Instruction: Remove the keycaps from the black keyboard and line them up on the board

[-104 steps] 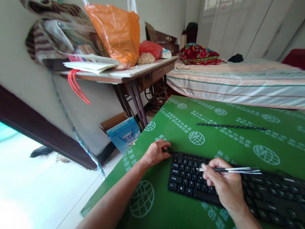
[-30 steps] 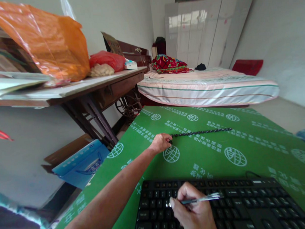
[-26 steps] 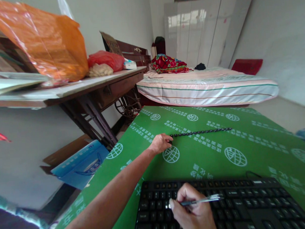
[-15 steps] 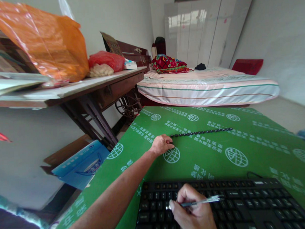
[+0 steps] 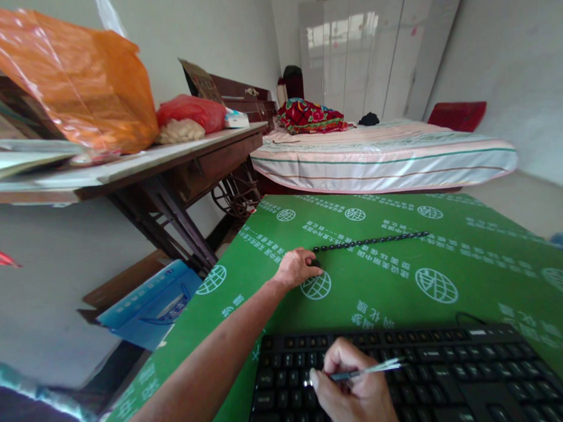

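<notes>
My left hand (image 5: 298, 268) reaches out to the green board, its fingers closed around a small black piece (image 5: 316, 263) that they partly cover. Just beyond those fingertips begins a long row of small black pieces (image 5: 370, 241), laid end to end in a line running right. Near me lies a black keyboard (image 5: 435, 378), with my right hand (image 5: 356, 387) over its left part. That hand pinches a slim pen-like tool (image 5: 361, 372), which has a shiny tip on the left and pale, thin strands at its right end.
The green printed board (image 5: 386, 287) fills the space before me. A sewing-machine table (image 5: 169, 162) at the left carries an orange bag (image 5: 106, 88) and a red bag (image 5: 190, 112). Beneath it rests a blue box (image 5: 150, 308). A bed (image 5: 385, 161) stands beyond the board.
The left fingertips have loosened slightly around the small black piece, showing more of it. The right hand keeps its tool over the keyboard, and the view has shifted a little.
</notes>
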